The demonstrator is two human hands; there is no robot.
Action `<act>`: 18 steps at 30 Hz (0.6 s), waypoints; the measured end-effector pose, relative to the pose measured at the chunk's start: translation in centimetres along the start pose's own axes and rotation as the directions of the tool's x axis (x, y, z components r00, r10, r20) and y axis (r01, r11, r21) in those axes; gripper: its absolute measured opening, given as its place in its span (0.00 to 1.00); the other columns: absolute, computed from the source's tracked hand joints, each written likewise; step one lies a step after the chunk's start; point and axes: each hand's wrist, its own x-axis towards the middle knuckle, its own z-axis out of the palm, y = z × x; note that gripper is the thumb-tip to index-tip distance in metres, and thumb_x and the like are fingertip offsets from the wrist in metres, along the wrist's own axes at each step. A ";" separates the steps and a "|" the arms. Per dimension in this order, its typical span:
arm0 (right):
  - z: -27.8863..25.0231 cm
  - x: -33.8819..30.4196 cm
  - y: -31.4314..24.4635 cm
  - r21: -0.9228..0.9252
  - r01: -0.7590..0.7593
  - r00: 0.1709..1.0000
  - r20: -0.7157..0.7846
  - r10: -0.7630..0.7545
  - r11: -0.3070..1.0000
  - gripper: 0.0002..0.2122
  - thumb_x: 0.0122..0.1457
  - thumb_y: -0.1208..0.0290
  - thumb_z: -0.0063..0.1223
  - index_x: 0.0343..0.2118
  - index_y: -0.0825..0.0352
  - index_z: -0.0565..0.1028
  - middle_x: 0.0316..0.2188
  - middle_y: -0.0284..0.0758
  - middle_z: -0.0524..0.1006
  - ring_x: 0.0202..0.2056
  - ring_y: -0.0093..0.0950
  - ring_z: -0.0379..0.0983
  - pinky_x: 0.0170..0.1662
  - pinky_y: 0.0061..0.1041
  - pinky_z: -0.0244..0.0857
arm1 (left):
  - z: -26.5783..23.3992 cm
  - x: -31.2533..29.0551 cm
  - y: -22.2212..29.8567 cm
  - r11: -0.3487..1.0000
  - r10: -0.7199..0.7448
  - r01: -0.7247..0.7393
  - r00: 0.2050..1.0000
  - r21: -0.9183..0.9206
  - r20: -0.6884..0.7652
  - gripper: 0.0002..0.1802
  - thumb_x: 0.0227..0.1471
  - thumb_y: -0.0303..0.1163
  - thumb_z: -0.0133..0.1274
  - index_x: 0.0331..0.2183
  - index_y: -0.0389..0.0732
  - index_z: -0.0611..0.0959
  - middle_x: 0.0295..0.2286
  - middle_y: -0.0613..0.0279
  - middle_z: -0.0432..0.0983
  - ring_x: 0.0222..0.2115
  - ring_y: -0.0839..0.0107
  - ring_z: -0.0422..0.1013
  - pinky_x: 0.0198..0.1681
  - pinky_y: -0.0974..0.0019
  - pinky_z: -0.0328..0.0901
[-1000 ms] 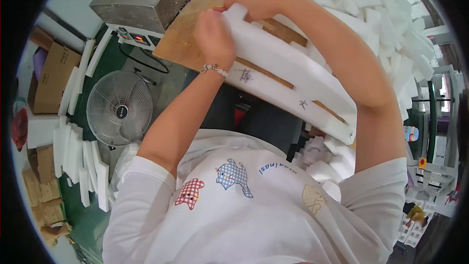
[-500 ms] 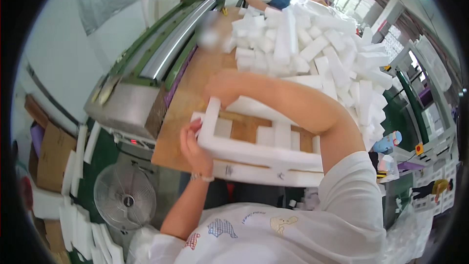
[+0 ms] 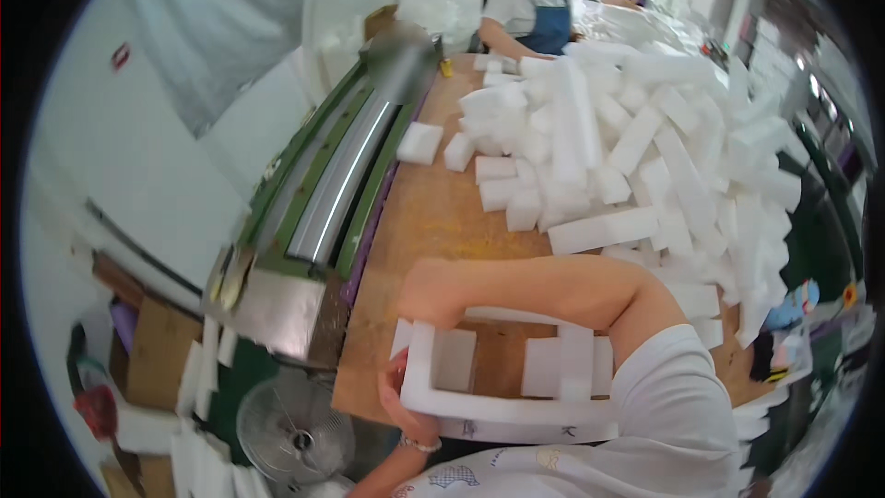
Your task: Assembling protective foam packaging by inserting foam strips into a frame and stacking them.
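Note:
A white foam frame point(image 3: 525, 409) with open gaps lies at the near edge of the wooden table, close against my body. My left hand point(image 3: 406, 406), with a beaded bracelet at its wrist, curls round the frame's near left corner. Across the frame reaches my right arm, and my right hand point(image 3: 433, 293) bends down at the far left corner. Its fingers are hidden, so their grip does not show. Inside the frame stand white foam blocks point(image 3: 559, 366), one at the left end and others towards the right.
A large heap of white foam blocks point(image 3: 636, 138) covers the table's far right. Left of the wooden table point(image 3: 406, 221) stands a long green machine with a metal roller point(image 3: 346, 180). A floor fan point(image 3: 300, 438) stands below it. Another person point(image 3: 530, 14) in a blue apron works beyond the heap.
The view has shifted, so the frame and both hands sit lower in the picture. My left hand stays on the near left corner; my right hand remains at the far left one.

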 end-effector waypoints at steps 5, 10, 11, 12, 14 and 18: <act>1.1 0.7 0.3 -0.001 0.033 0.999 -0.001 -0.033 0.999 0.07 0.36 0.71 0.56 0.22 0.61 0.78 0.20 0.33 0.78 0.22 0.37 0.70 0.28 0.34 0.66 | 0.4 -0.1 -0.7 0.996 -0.079 0.072 0.989 -0.056 -0.123 0.09 0.49 0.27 0.51 0.35 0.36 0.76 0.40 0.52 0.75 0.40 0.64 0.69 0.48 0.62 0.63; -0.3 1.1 0.2 -0.043 0.048 0.993 0.113 -0.042 0.998 0.08 0.35 0.71 0.57 0.24 0.60 0.79 0.21 0.33 0.79 0.23 0.37 0.71 0.29 0.34 0.66 | 0.6 0.3 -0.5 0.998 -0.021 0.013 0.992 -0.067 -0.123 0.09 0.49 0.27 0.51 0.35 0.36 0.76 0.38 0.54 0.75 0.40 0.65 0.69 0.48 0.63 0.62; -0.4 1.1 0.0 -0.056 0.062 0.987 0.154 -0.053 0.997 0.08 0.35 0.71 0.57 0.24 0.60 0.79 0.22 0.33 0.79 0.24 0.36 0.71 0.29 0.34 0.67 | 0.5 0.1 -0.5 0.997 -0.011 0.001 0.991 -0.076 -0.131 0.09 0.49 0.27 0.51 0.35 0.36 0.76 0.38 0.54 0.75 0.40 0.65 0.69 0.48 0.63 0.62; -0.4 1.2 0.0 -0.060 0.067 0.986 0.155 -0.057 0.996 0.08 0.35 0.71 0.57 0.24 0.60 0.79 0.22 0.33 0.79 0.24 0.36 0.71 0.29 0.34 0.67 | 0.5 0.2 -0.5 0.997 -0.009 -0.002 0.991 -0.076 -0.137 0.09 0.49 0.27 0.51 0.35 0.36 0.76 0.38 0.54 0.75 0.40 0.65 0.69 0.48 0.63 0.62; 0.1 1.1 0.3 -0.063 0.088 0.993 0.087 -0.082 0.994 0.09 0.35 0.71 0.58 0.24 0.60 0.79 0.22 0.33 0.79 0.24 0.36 0.71 0.30 0.33 0.66 | 0.1 0.3 -1.0 0.996 -0.010 -0.003 0.991 -0.092 -0.136 0.09 0.49 0.27 0.51 0.35 0.36 0.76 0.38 0.54 0.75 0.39 0.65 0.69 0.48 0.63 0.62; 1.0 1.0 0.6 -0.093 0.154 0.988 -0.005 -0.155 0.984 0.09 0.35 0.71 0.59 0.24 0.59 0.80 0.21 0.33 0.79 0.24 0.35 0.71 0.30 0.33 0.66 | 0.1 0.1 -1.4 0.996 0.012 -0.027 0.985 -0.090 -0.170 0.09 0.49 0.27 0.50 0.35 0.37 0.76 0.37 0.55 0.74 0.39 0.65 0.69 0.48 0.63 0.62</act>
